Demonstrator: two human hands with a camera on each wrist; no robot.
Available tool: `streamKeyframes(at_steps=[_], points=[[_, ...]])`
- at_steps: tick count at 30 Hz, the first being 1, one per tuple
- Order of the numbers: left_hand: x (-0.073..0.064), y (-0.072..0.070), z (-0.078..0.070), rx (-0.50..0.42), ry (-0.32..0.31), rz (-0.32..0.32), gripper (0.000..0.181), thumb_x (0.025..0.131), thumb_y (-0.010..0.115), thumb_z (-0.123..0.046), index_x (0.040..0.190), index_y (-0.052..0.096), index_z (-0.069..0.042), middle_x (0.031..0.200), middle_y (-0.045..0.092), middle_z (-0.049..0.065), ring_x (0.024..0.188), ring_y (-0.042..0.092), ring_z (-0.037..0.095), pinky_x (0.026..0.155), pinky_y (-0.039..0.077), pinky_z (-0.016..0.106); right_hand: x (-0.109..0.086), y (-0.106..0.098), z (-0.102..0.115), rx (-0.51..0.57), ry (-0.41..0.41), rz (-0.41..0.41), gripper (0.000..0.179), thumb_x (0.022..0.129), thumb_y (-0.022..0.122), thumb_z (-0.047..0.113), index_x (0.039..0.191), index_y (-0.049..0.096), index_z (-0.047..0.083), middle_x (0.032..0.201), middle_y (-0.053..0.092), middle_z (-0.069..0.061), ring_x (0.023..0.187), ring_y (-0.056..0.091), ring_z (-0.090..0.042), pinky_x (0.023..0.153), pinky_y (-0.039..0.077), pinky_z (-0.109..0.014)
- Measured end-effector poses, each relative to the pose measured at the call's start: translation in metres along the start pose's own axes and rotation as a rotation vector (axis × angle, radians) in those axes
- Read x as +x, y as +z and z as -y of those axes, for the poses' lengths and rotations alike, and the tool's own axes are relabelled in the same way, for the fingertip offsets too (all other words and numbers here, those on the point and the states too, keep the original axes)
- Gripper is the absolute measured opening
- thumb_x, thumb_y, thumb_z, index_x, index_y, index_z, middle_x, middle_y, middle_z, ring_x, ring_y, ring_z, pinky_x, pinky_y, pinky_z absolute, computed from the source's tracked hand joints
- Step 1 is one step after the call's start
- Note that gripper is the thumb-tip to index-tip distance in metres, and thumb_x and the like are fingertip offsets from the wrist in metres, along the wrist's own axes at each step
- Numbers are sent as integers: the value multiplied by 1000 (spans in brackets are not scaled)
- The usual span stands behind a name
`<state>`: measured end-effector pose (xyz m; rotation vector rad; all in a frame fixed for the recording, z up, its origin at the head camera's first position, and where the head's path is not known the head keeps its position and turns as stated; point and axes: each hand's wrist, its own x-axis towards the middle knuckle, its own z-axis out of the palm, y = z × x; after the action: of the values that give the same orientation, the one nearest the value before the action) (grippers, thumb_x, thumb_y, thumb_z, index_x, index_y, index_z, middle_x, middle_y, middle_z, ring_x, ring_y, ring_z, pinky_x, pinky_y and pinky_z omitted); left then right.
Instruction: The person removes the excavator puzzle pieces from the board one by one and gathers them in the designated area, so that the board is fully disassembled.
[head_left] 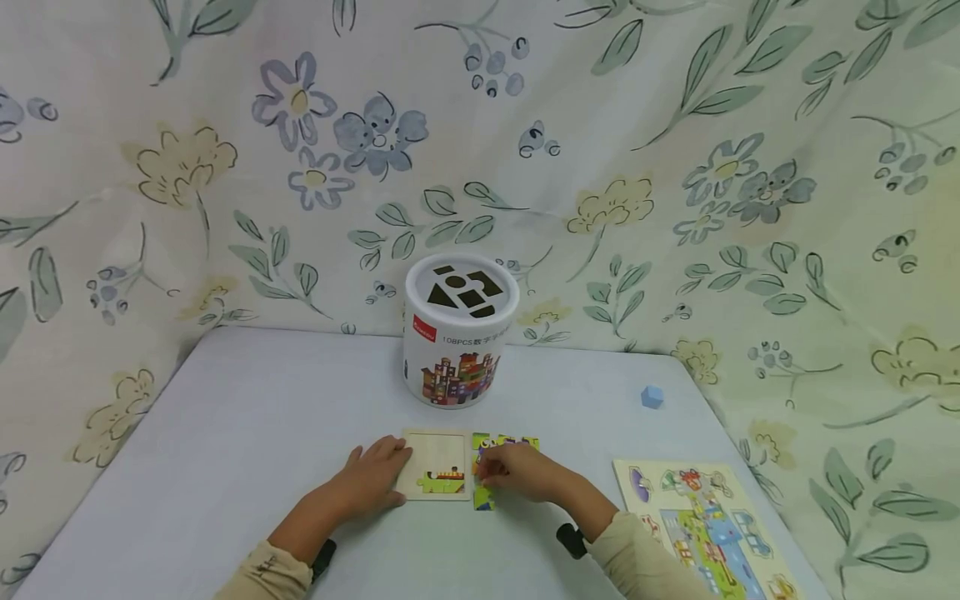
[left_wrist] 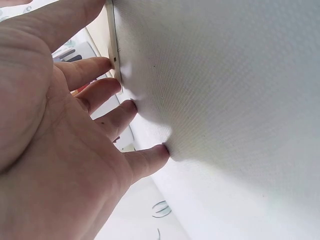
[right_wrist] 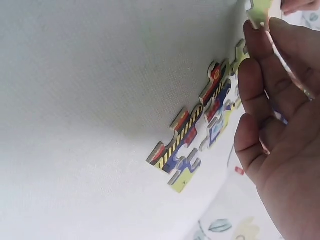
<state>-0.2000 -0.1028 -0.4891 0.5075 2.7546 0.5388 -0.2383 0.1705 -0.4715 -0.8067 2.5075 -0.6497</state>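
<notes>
A small square wooden puzzle tray (head_left: 429, 450) lies mid-table, with a few joined green pieces (head_left: 444, 483) in its lower right part. At its left edge rests my left hand (head_left: 371, 477), fingers spread and fairly straight; in the left wrist view, fingertips touch the tray's side (left_wrist: 113, 35) and the cloth. Just right of the tray, my right hand (head_left: 522, 472) hovers over loose jigsaw pieces (head_left: 483, 503). Between its thumb and index finger it pinches a green puzzle piece (right_wrist: 260, 11), mostly covered in the head view. More striped pieces (right_wrist: 181, 137) lie beyond that hand.
Behind the tray stands a white bucket (head_left: 450, 367) with shaped holes in its lid. A light blue block (head_left: 652, 397) sits at the back right. A colourful peg puzzle board (head_left: 637, 479) lies at the front right, partly beneath the right sleeve (head_left: 637, 554) in view.
</notes>
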Motion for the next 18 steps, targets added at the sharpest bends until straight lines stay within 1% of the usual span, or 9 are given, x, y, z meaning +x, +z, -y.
streamKeyframes(at_steps=[4, 7, 9, 11, 13, 15, 18], points=[[-1, 0, 1, 4, 3, -2, 67, 86, 75, -27, 141, 47, -2, 147, 40, 14, 141, 30, 33, 110, 22, 67, 4, 1, 3, -5, -18, -29, 9, 93, 65, 16, 101, 68, 14, 90, 64, 11, 81, 55, 0, 73, 49, -21], [-1, -1, 3, 9, 2, 0, 67, 86, 75, -27, 141, 47, -2, 147, 40, 14, 141, 30, 33, 110, 22, 66, 13, 4, 12, -21, -15, -54, 11, 93, 65, 17, 103, 69, 15, 92, 64, 12, 82, 54, -1, 75, 49, -22], [-1, -2, 3, 6, 0, 3, 67, 86, 74, -28, 141, 47, -2, 147, 40, 13, 141, 30, 33, 111, 21, 66, 22, 8, 20, -66, -21, -60, 15, 93, 66, 20, 108, 70, 17, 95, 65, 13, 85, 55, -1, 80, 50, -24], [0, -1, 4, 2, -1, 5, 67, 86, 74, -27, 141, 47, -2, 147, 40, 13, 141, 30, 33, 111, 22, 66, 30, 13, 28, -119, -32, -55, 22, 92, 67, 21, 114, 69, 18, 102, 66, 14, 91, 56, -1, 87, 50, -26], [0, 0, 4, -7, 4, 4, 66, 86, 74, -27, 141, 47, -2, 147, 40, 14, 141, 30, 33, 110, 22, 66, 38, 18, 33, -181, -63, -51, 27, 91, 68, 22, 118, 69, 19, 108, 66, 13, 98, 57, -2, 92, 49, -28], [0, 1, 4, -12, 14, -2, 66, 86, 74, -27, 140, 48, -2, 146, 41, 14, 141, 30, 33, 110, 22, 67, 43, 22, 34, -224, -82, -49, 29, 90, 70, 22, 118, 70, 20, 111, 66, 14, 101, 57, -3, 94, 47, -28], [-1, 1, 3, -1, 29, -8, 65, 87, 73, -28, 140, 48, -2, 146, 41, 13, 141, 30, 33, 109, 23, 66, 46, 26, 34, -235, -88, -56, 22, 89, 71, 21, 111, 73, 21, 104, 66, 14, 97, 56, -2, 91, 47, -27]])
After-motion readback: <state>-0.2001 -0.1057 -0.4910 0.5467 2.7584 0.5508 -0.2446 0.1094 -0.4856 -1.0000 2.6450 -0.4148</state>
